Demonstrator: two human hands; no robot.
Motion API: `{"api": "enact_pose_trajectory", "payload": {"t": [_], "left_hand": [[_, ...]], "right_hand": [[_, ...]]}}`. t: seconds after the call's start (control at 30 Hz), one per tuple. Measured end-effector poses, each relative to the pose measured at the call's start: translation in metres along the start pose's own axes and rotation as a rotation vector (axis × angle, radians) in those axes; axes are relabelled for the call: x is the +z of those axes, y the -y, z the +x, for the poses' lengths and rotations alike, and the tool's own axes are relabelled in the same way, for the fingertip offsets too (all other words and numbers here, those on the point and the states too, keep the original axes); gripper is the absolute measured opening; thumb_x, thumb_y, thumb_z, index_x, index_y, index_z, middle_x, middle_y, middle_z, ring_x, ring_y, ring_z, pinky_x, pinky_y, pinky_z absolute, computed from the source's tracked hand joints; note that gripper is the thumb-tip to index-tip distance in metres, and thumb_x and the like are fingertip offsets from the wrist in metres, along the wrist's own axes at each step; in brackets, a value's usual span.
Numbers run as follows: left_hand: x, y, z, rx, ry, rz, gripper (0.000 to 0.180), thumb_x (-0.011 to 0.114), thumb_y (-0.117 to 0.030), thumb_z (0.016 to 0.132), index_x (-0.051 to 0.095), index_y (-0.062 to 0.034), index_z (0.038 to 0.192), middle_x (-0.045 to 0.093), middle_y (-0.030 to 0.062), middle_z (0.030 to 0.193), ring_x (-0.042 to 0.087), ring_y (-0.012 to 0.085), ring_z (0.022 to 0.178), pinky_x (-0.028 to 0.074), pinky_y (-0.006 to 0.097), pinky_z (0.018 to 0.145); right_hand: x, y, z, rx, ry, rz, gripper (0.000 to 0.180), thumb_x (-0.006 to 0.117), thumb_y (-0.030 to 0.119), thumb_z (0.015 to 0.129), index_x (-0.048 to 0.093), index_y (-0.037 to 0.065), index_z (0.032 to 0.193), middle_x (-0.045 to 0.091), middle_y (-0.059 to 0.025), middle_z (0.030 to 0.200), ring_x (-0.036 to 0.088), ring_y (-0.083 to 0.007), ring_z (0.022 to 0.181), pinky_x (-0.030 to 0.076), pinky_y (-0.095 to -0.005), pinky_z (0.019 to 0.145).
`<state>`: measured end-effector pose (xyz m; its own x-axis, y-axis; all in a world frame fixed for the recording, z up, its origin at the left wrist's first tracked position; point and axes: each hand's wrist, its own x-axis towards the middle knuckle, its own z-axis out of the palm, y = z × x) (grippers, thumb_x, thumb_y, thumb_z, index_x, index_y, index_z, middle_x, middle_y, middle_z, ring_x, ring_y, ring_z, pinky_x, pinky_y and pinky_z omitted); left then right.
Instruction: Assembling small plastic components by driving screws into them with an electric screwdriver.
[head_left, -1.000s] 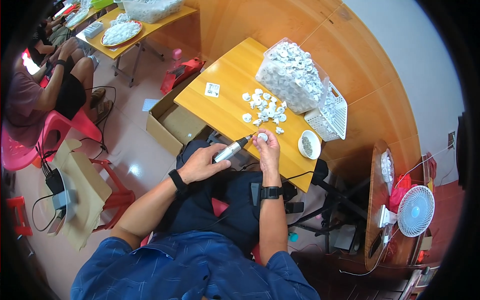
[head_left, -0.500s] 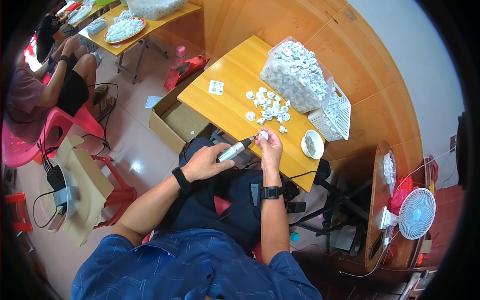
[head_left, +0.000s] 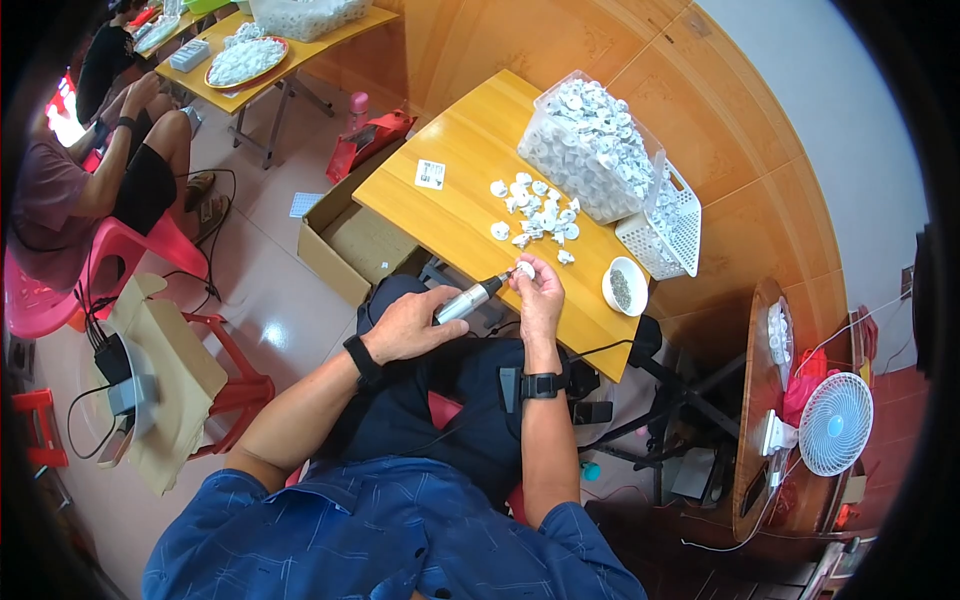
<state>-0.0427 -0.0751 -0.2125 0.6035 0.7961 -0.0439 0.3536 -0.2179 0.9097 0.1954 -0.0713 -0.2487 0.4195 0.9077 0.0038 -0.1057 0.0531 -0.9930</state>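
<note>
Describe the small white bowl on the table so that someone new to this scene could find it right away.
Start at the yellow wooden table in front of the seated person. Near its right edge, below the white slotted basket and right of the right hand, sits the small white bowl. Unlike the scattered white parts, it is round with dark contents.

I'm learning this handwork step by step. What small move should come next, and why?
Probably ease the rotary tool in the left hand slightly onto the small white part pinched by the right hand: its tip already sits at the part's edge.
</note>
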Motion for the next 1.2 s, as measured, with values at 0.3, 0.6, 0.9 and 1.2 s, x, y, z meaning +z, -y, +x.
{"api": "enact_pose_trajectory", "payload": {"t": [0.3, 0.6, 0.9, 1.2], "left_hand": [[0.002, 0.003, 0.0, 0.012, -0.007, -0.018, 0.05, 0.071, -0.03, 0.088, 0.057, -0.003, 0.128, 0.07, 0.0193, 0.098, 0.069, 0.0304, 0.088, 0.052, 0.037, 0.08], [0.003, 0.006, 0.001, 0.04, -0.034, 0.009, 0.048, 0.07, -0.028, 0.089, 0.058, -0.0027, 0.128, 0.07, 0.017, 0.091, 0.068, 0.0268, 0.078, 0.052, 0.036, 0.074], [0.004, 0.006, 0.002, -0.052, 0.013, -0.104, 0.046, 0.068, -0.03, 0.088, 0.06, -0.0032, 0.124, 0.069, 0.0211, 0.096, 0.068, 0.0351, 0.09, 0.053, 0.041, 0.08], [0.003, 0.007, 0.002, -0.041, 0.016, -0.12, 0.046, 0.067, -0.029, 0.089, 0.06, -0.0021, 0.125, 0.069, 0.02, 0.094, 0.069, 0.0329, 0.086, 0.053, 0.039, 0.078]], "right_hand": [[0.002, -0.001, -0.001, -0.013, -0.01, -0.02, 0.023, 0.063, -0.001, 0.092, 0.063, -0.002, 0.115, 0.067, -0.0073, 0.104, 0.067, -0.0126, 0.087, 0.055, -0.0212, 0.074], [0.003, -0.002, -0.002, -0.009, -0.025, -0.054, 0.024, 0.062, -0.003, 0.091, 0.064, -0.004, 0.116, 0.069, -0.0075, 0.101, 0.067, -0.0121, 0.087, 0.054, -0.0214, 0.075], [0.002, -0.005, -0.003, -0.073, -0.007, -0.084, 0.024, 0.063, -0.003, 0.091, 0.065, -0.004, 0.115, 0.07, -0.0081, 0.1, 0.067, -0.013, 0.089, 0.054, -0.0235, 0.077], [0.003, -0.005, -0.002, -0.066, 0.007, -0.107, 0.022, 0.063, -0.003, 0.091, 0.065, -0.003, 0.113, 0.07, -0.008, 0.1, 0.068, -0.0129, 0.087, 0.054, -0.0235, 0.076]]}}
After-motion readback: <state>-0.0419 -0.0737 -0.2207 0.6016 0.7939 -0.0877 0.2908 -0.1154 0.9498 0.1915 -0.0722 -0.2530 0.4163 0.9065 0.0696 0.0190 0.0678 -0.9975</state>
